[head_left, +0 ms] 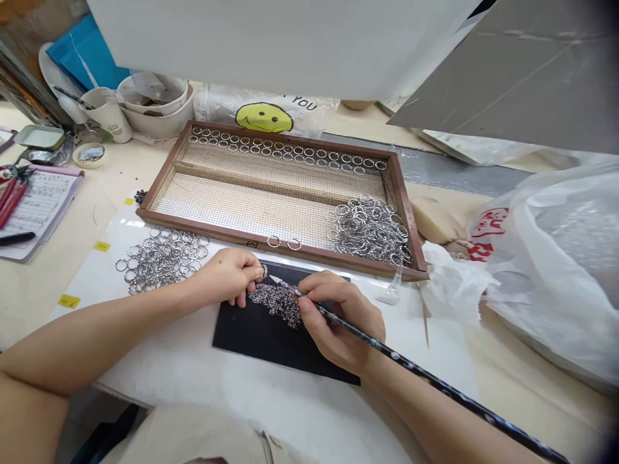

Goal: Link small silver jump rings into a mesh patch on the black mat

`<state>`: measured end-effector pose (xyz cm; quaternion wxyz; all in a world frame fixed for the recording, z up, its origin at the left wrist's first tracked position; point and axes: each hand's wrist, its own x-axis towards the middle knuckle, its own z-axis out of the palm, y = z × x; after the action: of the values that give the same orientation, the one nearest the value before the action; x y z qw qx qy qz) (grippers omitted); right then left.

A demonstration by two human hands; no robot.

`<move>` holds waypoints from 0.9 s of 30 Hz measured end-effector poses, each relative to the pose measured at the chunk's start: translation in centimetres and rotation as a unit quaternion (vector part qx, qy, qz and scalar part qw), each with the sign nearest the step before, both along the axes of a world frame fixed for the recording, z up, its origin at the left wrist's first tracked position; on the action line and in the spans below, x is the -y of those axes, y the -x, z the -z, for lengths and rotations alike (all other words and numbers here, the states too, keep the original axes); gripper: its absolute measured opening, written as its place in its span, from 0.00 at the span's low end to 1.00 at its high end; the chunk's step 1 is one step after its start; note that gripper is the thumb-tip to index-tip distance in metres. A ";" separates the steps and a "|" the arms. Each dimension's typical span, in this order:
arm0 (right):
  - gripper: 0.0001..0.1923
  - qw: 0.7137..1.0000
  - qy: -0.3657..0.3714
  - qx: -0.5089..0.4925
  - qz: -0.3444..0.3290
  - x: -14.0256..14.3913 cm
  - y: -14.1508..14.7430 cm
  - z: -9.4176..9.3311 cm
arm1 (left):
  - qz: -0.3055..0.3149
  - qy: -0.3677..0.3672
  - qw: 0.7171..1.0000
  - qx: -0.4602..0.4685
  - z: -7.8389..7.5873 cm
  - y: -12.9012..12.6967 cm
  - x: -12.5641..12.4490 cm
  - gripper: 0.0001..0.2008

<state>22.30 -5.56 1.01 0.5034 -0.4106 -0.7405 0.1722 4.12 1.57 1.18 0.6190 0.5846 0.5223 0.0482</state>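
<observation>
My left hand [232, 277] pinches a small silver ring [264, 272] between thumb and fingertips. In my right hand [345, 316] is a long dark patterned pen-like tool [387, 351], its pale pointed tip close to the ring; I cannot tell whether they touch. Beneath both hands lies a black mat [285, 357] bearing a pile of tiny shiny beads or stones [278, 301]. A heap of silver rings [162, 258] spreads on the white sheet left of the mat.
Behind the mat stands a brown-framed mesh tray [290, 254] with rows of rings along its far side and a ring pile [370, 232] at right. Plastic bags [556, 258] sit at right. Pliers [13, 190], a notepad [46, 209] and tubs [157, 116] occupy the left.
</observation>
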 end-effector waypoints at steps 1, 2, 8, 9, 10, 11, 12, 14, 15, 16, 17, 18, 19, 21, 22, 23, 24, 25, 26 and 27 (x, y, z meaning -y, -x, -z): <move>0.10 1.000 0.001 -0.002 0.011 -0.1 -0.1 0.0 | -0.001 -0.002 1.000 0.004 0.0 0.0 0.0 0.07; 0.10 1.000 0.004 -0.004 0.024 -0.2 -0.1 -0.1 | -0.003 -0.003 1.000 0.009 -0.1 0.0 0.0 0.08; 0.09 0.993 -0.038 -0.021 0.110 -0.5 -1.3 -1.1 | -0.015 -0.016 0.999 0.038 -0.4 0.2 0.2 0.07; 0.09 0.991 -0.065 -0.009 0.120 -0.5 -1.6 -1.4 | -0.018 -0.020 0.999 0.045 -0.4 0.2 0.2 0.07; 0.11 0.987 -0.096 0.011 0.130 -0.4 -2.0 -1.7 | -0.021 -0.022 0.998 0.051 -0.3 0.3 0.3 0.07; 0.12 0.981 -0.129 0.043 0.140 -0.3 -2.3 -2.1 | -0.025 -0.020 0.998 0.054 -0.2 0.3 0.3 0.07; 0.13 0.972 -0.163 0.079 0.152 -0.2 -2.7 -2.6 | -0.027 -0.020 0.998 0.061 -0.1 0.3 0.3 0.07; 0.16 0.948 -0.232 0.144 0.166 -0.2 -3.6 -3.6 | -0.029 -0.020 0.997 0.069 0.1 0.4 0.3 0.07; 0.15 0.937 -0.260 0.171 0.161 -0.2 -4.0 -4.1 | -0.032 -0.021 0.997 0.073 0.1 0.4 0.3 0.07; 0.14 0.929 -0.275 0.196 0.149 -0.4 -4.4 -4.6 | -0.037 -0.021 0.996 0.074 0.0 0.4 0.3 0.08; 0.12 0.926 -0.279 0.211 0.141 -0.6 -4.8 -5.1 | -0.040 -0.024 0.996 0.076 -0.1 0.5 0.3 0.08; 0.10 0.927 -0.272 0.219 0.135 -0.8 -5.1 -5.6 | -0.043 -0.027 0.996 0.077 -0.2 0.5 0.3 0.08; 0.09 0.932 -0.254 0.222 0.131 -1.0 -5.3 -5.9 | -0.044 -0.030 0.996 0.078 -0.4 0.6 0.3 0.08; 0.07 0.940 -0.215 0.236 0.118 -1.1 -5.6 -6.4 | -0.043 -0.038 0.995 0.082 -0.7 0.7 0.3 0.09; 0.07 0.938 -0.211 0.248 0.116 -1.0 -5.6 -6.4 | -0.042 -0.041 0.995 0.085 -0.8 0.7 0.3 0.09; 0.07 0.934 -0.213 0.262 0.119 -0.8 -5.5 -6.3 | -0.042 -0.043 0.994 0.087 -0.9 0.8 0.2 0.09; 0.06 0.928 -0.220 0.274 0.124 -0.4 -5.3 -6.2 | -0.041 -0.045 0.994 0.090 -0.9 0.8 0.2 0.09; 0.06 0.925 -0.225 0.278 0.133 0.1 -5.1 -5.9 | -0.040 -0.048 0.994 0.093 -1.0 0.9 0.2 0.09; 0.06 0.924 -0.223 0.276 0.143 0.7 -4.7 -5.5 | -0.039 -0.049 0.993 0.096 -1.0 1.0 0.2 0.09; 0.05 0.928 -0.213 0.262 0.156 1.3 -4.3 -5.2 | -0.038 -0.051 0.993 0.100 -1.0 1.0 0.2 0.09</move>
<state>26.63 -6.89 6.18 0.3877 -0.4350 -0.7916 -0.1840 3.10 1.38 2.15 0.6349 0.5876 0.4765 0.1566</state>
